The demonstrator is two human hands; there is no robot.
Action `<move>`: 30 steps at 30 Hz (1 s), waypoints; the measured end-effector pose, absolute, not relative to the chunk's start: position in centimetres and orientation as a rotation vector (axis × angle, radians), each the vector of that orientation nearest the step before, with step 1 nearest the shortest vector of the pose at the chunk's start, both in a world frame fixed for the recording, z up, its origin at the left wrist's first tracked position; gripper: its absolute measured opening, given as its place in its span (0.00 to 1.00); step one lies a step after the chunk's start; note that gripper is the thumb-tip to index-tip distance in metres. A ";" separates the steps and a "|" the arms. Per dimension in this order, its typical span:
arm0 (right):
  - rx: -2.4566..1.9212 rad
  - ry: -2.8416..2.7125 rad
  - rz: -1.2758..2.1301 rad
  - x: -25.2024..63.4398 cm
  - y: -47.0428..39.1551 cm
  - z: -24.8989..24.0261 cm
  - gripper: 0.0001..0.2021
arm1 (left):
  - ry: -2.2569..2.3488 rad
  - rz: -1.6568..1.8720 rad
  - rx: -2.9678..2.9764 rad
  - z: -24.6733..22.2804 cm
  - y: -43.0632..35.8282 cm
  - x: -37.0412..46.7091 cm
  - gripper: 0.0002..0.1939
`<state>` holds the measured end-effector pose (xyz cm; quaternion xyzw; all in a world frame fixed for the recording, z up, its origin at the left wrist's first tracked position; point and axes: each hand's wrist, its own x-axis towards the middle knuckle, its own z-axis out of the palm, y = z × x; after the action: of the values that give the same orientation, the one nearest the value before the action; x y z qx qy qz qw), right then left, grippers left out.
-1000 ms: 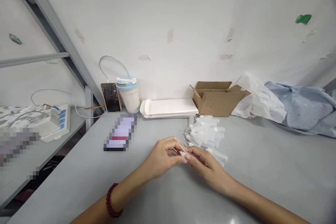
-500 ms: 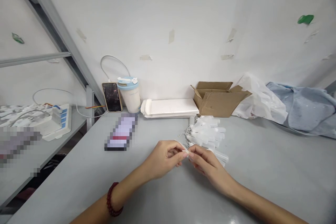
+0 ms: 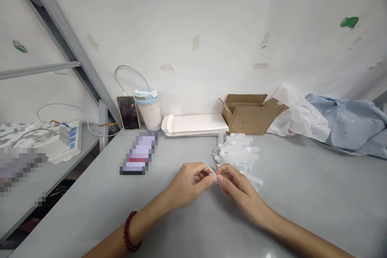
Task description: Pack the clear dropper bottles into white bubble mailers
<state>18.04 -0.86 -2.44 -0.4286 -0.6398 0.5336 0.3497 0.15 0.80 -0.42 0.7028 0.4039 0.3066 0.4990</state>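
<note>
Over the middle of the table, my left hand (image 3: 188, 183) pinches a thin white strip (image 3: 213, 171) between thumb and fingers. My right hand (image 3: 238, 188) meets it fingertip to fingertip, thumb and index finger closed at the strip's right end. Fingers cover most of the strip, so its full shape is hidden. Just behind my right hand lies a pile of translucent white plastic tubes (image 3: 237, 151) with thin grey wires or cords at their left ends. Some tubes are partly hidden by my right hand.
Along the wall stand a phone (image 3: 129, 113), a lidded cup (image 3: 150, 113), a stack of flat white boxes (image 3: 199, 123), an open cardboard box (image 3: 252, 119), a white plastic bag (image 3: 299, 115) and blue cloth (image 3: 347, 127). A blurred-out phone (image 3: 139, 153) lies left; a power strip (image 3: 68, 145) sits on the neighbouring table.
Both hands stay in nearly the same place. My right fingers have shifted slightly at the strip's end, and less of the strip shows. The view has moved a little.
</note>
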 end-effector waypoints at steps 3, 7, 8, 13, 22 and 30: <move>-1.093 -1.655 1.399 17.9 -0.9 -2.4 0.13 | 0.997 0.718 1.690 -0.5 0.8 0.2 0.11; -1.065 -1.528 1.573 17.9 -0.8 -2.1 0.15 | 0.932 0.731 1.663 -0.6 1.0 0.1 0.09; -1.063 -1.488 1.632 17.9 -0.8 -2.0 0.16 | 0.911 0.733 1.665 -0.6 1.1 0.1 0.08; -1.075 -1.410 1.777 18.1 -0.5 -1.9 0.17 | 0.851 0.748 1.680 -0.6 1.1 -0.1 0.08; -1.025 -1.446 1.743 17.8 -0.9 -1.4 0.16 | 0.838 0.733 1.525 -0.3 0.9 0.1 0.08; -1.043 -1.324 1.881 17.9 -0.8 -1.6 0.17 | 0.795 0.800 1.556 -1.1 1.3 -0.1 0.06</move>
<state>17.95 -0.78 -1.62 -0.3934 -0.4995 0.7097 0.3034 -0.13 1.27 -1.12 0.6637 0.3391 0.3412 0.5727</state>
